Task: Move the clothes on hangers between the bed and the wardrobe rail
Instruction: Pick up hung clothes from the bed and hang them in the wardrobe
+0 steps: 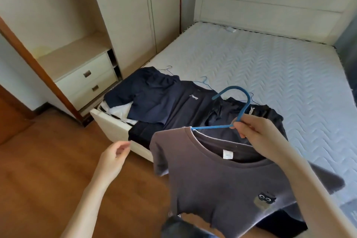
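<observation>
Quilted mattress bears dark clothes; right hand grips blue hanger, left hand relaxed.

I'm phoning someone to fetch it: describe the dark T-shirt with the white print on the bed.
On the white quilted bed, find the heap of dark clothes at the corner by the wardrobe drawers. The T-shirt lies mid-heap, between a plain navy garment on its left and a shiny black garment on its right. It alone bears small white chest lettering.

Head-worn view, down over bed
</observation>
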